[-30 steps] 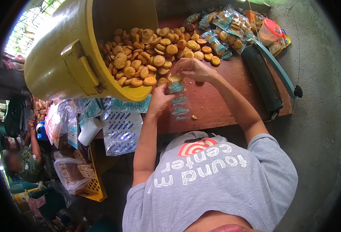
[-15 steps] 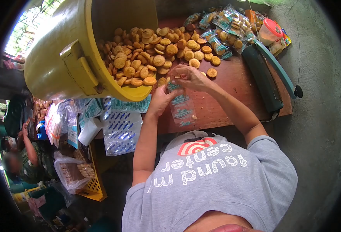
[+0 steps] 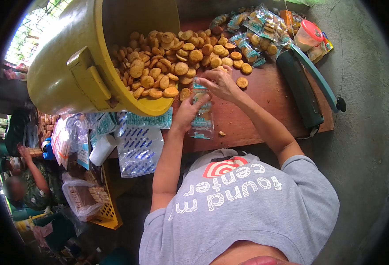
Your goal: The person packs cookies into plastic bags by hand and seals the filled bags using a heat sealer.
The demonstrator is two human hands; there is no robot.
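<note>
My left hand (image 3: 187, 114) grips a clear plastic packet (image 3: 202, 122) with teal print near its upper part; the packet hangs down over the red-brown table (image 3: 247, 128). Just above the packet, my right hand (image 3: 221, 83) has its fingers bent together at the edge of the cookie pile, around a round golden cookie (image 3: 223, 69) that shows partly. Many golden cookies (image 3: 159, 66) spill from a tipped yellow bucket (image 3: 66, 66) beside my hands. One loose cookie (image 3: 242, 82) lies to the right of my right hand.
A sealer (image 3: 300, 88) with a teal arm stands at the right. Filled packets (image 3: 265, 26) and a red-lidded tub (image 3: 309, 36) lie behind it. Printed plastic sheets (image 3: 139, 150) hang over the front edge. At far left, a person (image 3: 37, 181) sits near a yellow crate (image 3: 108, 216).
My right hand has moved up and right, off the packet's mouth to the cookies. The packet hangs straighter and looks wider in my left hand. The other person's arm has shifted.
</note>
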